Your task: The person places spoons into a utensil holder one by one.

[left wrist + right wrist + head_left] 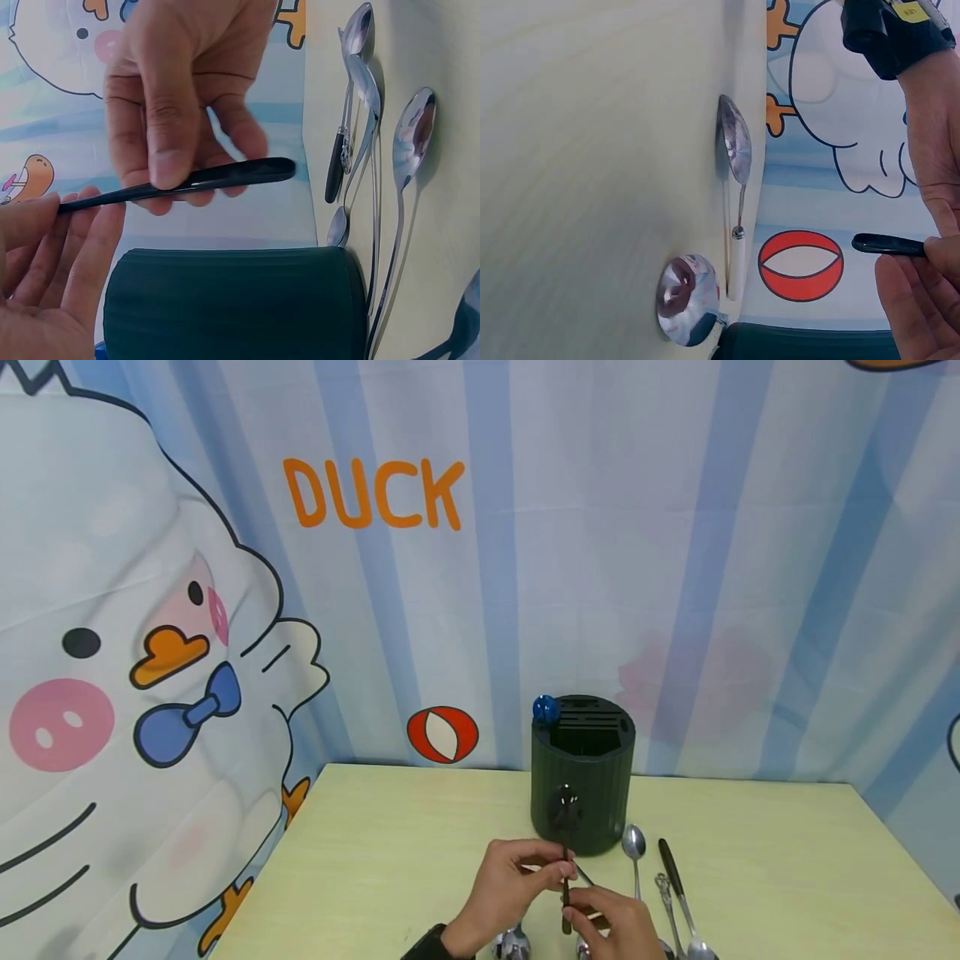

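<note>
A dark spoon [567, 814] is held upright, bowl at the top, in front of the green utensil holder [583, 777]. My left hand [510, 885] pinches its handle partway down. My right hand [615, 920] pinches the handle lower, near its tip; in the left wrist view the thumb of the right hand [176, 97] presses on the black handle [277, 169]. The handle's rounded end also shows in the right wrist view. A shiny blue ball-shaped thing [546, 709] sits at the holder's left rim.
On the pale yellow table [375, 843] right of the hands lie a silver spoon [633, 842], a black-handled utensil [671, 862] and an ornate-handled one [664, 887]. More spoons [514, 942] lie below the hands, partly hidden. A white-handled spoon [736, 142] shows in the right wrist view.
</note>
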A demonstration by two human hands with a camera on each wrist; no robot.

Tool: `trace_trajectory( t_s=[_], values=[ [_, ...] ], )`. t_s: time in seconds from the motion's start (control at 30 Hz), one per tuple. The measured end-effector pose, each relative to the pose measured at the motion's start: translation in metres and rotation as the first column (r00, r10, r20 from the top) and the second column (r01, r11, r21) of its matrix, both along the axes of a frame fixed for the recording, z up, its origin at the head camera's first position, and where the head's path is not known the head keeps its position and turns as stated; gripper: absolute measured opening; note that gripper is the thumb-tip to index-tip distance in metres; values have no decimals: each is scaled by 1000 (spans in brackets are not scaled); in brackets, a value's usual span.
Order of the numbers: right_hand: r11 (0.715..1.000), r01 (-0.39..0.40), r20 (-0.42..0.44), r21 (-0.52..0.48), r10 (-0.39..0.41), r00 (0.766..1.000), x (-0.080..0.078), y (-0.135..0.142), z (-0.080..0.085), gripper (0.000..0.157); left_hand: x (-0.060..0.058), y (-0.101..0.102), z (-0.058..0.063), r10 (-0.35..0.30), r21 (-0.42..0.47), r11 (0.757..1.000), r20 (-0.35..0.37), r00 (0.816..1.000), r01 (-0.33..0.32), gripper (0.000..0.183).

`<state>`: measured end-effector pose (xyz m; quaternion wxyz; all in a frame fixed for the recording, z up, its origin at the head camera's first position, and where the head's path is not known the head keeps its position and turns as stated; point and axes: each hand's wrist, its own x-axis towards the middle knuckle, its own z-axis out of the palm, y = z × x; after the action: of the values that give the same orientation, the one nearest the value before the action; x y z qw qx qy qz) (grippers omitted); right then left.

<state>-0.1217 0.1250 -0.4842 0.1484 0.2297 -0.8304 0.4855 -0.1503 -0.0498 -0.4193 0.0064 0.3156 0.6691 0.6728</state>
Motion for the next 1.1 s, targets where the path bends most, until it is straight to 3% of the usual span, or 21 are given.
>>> trace_trajectory(
  t_s=[0.2, 0.53, 0.67, 0.9, 1.1],
  values=[
    [999, 47, -23, 16, -47, 999, 0, 3, 2, 7, 3, 2, 2, 6, -44, 999, 7, 1000, -5, 13],
    [996, 90, -34, -4, -90, 995, -1, 4, 6, 11, 3, 6, 6, 12, -12, 1000, -48, 999, -12, 12],
    [994, 107, -33, -4, -107, 994, -2, 5, 9, 15, 1, 9, 8, 17, -11, 1000, -73, 997, -17, 12],
    [988, 154, 41, 6, -154, 987, -6, 8, 19, 22, -4, 12, 18, 34, -34, 999, -137, 990, -39, 12],
    [984, 177, 25, -13, -176, 984, -10, 11, 27, 21, -9, 17, 24, 19, -8, 1000, -166, 986, -21, 12]
  ],
)
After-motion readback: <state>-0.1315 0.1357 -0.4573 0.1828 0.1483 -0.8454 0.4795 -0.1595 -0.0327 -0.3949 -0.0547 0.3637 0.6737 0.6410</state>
